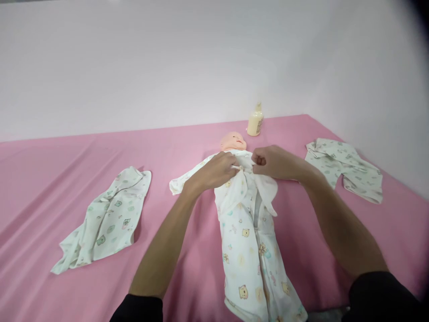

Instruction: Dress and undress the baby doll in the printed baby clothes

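Observation:
On its back lies a baby doll, dressed in a white printed jacket and matching trousers with bear pictures. Both of my hands are at the doll's chest, just below its chin. My left hand is closed, its thumb and fingers pinching the jacket's front near the neckline. Opposite it, my right hand is curled closed on the other side of the jacket front. A white flap of cloth hangs down below the right hand. The doll's sleeve on the left is stretched out sideways; the other arm is mostly hidden.
A pump bottle of pale yellow liquid stands behind the doll's head. One folded printed garment lies on the left, another on the right. All rest on a pink sheet, with white walls behind and at right.

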The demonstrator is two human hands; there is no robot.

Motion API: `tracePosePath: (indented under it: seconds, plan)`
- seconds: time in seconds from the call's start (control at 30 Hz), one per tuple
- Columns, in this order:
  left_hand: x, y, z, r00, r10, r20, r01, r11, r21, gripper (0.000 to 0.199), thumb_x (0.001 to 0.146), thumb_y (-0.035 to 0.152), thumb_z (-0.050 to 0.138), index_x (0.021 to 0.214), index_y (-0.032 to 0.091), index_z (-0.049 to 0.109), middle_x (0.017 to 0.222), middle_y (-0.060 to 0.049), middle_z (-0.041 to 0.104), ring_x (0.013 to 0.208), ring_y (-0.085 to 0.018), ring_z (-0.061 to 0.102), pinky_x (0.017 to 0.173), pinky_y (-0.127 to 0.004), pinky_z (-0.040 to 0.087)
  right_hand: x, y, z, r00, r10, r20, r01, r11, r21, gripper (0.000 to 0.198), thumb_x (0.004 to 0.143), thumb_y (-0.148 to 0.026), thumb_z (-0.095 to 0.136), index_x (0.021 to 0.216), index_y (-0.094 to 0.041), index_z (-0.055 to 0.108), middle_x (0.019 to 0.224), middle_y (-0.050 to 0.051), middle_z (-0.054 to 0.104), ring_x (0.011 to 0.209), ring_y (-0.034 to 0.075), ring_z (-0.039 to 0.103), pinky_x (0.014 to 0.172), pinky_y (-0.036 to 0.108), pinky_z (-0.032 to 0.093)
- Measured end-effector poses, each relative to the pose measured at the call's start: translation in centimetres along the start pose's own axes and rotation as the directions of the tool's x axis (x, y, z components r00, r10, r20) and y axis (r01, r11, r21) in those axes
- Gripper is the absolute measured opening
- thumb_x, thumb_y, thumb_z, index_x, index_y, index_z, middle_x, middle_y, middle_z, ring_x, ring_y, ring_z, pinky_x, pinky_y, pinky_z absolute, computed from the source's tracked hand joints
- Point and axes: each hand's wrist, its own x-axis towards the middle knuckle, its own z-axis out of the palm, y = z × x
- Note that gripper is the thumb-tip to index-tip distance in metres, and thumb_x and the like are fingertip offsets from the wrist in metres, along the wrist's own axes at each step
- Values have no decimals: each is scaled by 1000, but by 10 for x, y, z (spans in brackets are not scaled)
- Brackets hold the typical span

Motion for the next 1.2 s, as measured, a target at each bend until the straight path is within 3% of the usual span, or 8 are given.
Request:
tracePosePath:
  seconds: [0.1, 0.27, 0.5, 0.7, 0.8, 0.9, 1.0, 1.2]
  plan:
    - [-13, -9, -23, 979, -200, 47, 200, 980, 15, 20, 84, 29, 52, 67, 18, 51, 77, -4, 53, 67, -15, 48, 59, -29, 32, -3, 16, -13, 990, 121, -75, -122, 993, -6, 14, 76, -27, 55, 69, -21, 44, 66, -3, 48, 55, 10, 38, 49, 26, 25]
    - [-38, -48, -58, 863, -505, -12, 504, 860, 81, 32, 80, 34, 53, 59, 17, 35, 65, -1, 39, 55, -10, 32, 54, -28, 21, -11, 57, -22, 931, 324, -170, -315, 946, 77, 9, 77, -28, 54, 73, -21, 50, 69, -1, 54, 56, 12, 45, 48, 25, 30]
    - [-51, -98, -66, 649, -759, 53, 746, 648, 154, 16, 69, 34, 58, 75, 20, 63, 90, -6, 66, 73, -19, 57, 59, -28, 35, -33, 129, -10, 790, 545, -279, -541, 835, 101, 14, 78, -32, 52, 69, -22, 50, 75, 3, 63, 63, 17, 55, 54, 29, 37]
    - [-30, -98, -37, 783, -621, 40, 622, 782, -43, 65, 77, 58, 57, 133, 27, 48, 129, -6, 59, 107, -21, 60, 77, -27, 45, -27, 140, 9, 824, 542, -163, -547, 837, 16, 18, 82, -35, 52, 92, -21, 56, 94, 10, 68, 81, 23, 61, 66, 34, 41]
    - [-13, -98, -14, 837, -544, -50, 543, 839, -44, 51, 84, 57, 50, 121, 22, 53, 122, -8, 61, 100, -20, 59, 74, -27, 43, -12, 121, 19, 855, 435, -283, -460, 888, -24, 25, 84, -32, 51, 103, -17, 56, 107, 12, 66, 93, 25, 61, 74, 35, 43]
    - [-1, -101, 4, 856, -497, -141, 508, 860, 55, 29, 90, 43, 44, 85, 17, 55, 97, -10, 63, 83, -18, 55, 67, -28, 36, 4, 87, 26, 894, 284, -347, -312, 950, -26, 23, 87, -28, 47, 104, -17, 57, 112, 12, 64, 100, 25, 60, 79, 35, 45]
    - [5, -105, 11, 851, -481, -212, 506, 859, 82, 26, 91, 32, 44, 69, 17, 45, 89, -9, 60, 78, -17, 51, 67, -30, 31, 21, 46, 34, 942, 108, -319, -117, 993, -9, 19, 88, -28, 47, 98, -18, 59, 108, 10, 65, 98, 24, 60, 81, 35, 46]
    - [2, -113, 10, 798, -549, -248, 535, 835, -130, 20, 88, 32, 48, 74, 18, 49, 79, -4, 59, 73, -15, 49, 67, -27, 32, 64, -15, 52, 961, -245, -128, 244, 969, -22, 30, 87, -27, 52, 114, -18, 60, 125, 11, 63, 120, 26, 54, 101, 39, 41]
